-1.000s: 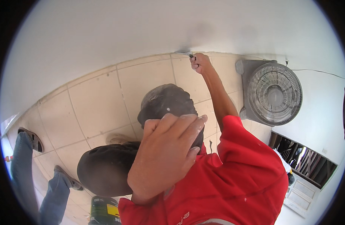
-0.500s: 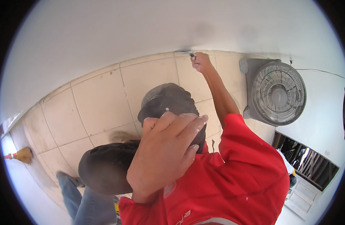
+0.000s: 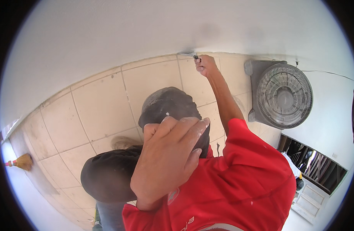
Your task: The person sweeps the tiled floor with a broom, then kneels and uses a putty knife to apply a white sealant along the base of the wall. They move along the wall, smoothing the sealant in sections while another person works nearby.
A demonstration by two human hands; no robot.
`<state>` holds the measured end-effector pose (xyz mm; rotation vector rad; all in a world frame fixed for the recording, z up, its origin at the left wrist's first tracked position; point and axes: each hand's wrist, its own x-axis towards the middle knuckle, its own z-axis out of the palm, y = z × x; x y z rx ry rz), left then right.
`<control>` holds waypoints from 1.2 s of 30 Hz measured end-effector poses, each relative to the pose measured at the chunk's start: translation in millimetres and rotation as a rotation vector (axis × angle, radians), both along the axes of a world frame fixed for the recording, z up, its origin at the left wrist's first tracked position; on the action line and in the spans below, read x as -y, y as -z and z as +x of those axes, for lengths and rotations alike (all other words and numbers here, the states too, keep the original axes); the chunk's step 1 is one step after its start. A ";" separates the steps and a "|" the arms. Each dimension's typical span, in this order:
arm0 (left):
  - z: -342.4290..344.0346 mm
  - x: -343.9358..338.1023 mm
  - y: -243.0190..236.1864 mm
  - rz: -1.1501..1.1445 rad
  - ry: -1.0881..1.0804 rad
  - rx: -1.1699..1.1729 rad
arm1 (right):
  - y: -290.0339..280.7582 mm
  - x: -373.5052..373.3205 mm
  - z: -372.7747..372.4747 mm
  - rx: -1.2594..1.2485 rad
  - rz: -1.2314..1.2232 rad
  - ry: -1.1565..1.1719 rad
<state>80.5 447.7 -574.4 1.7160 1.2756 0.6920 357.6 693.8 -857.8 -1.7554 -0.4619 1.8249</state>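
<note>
My right hand [image 3: 206, 65] grips the dark handle of a putty knife [image 3: 188, 54], whose metal blade lies along the seam where the white wall [image 3: 119, 30] meets the tiled floor. My left hand [image 3: 167, 154] is in front of my body, over my dark trouser leg [image 3: 165, 104], with white residue on its curled, pressed-together fingers. I cannot make out what, if anything, is beneath those fingers. My red sleeve [image 3: 254, 161] runs up the right arm, which is stretched out toward the wall.
A large grey fan [image 3: 285, 98] is at my right, its cord along the wall. A straw broom [image 3: 23, 162] leans at the far left. A co-worker's jean-clad leg [image 3: 109, 215] is behind me at the bottom. A barred opening [image 3: 308, 161] and white panel [image 3: 308, 200] are at right.
The co-worker's legs have moved from the left toward the bottom and are now mostly hidden, revealing the broom. My hands and the putty knife have barely moved.
</note>
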 end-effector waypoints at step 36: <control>13.9 3.9 -11.2 0.034 0.003 -0.070 | 3.2 -2.9 37.4 0.193 0.057 0.028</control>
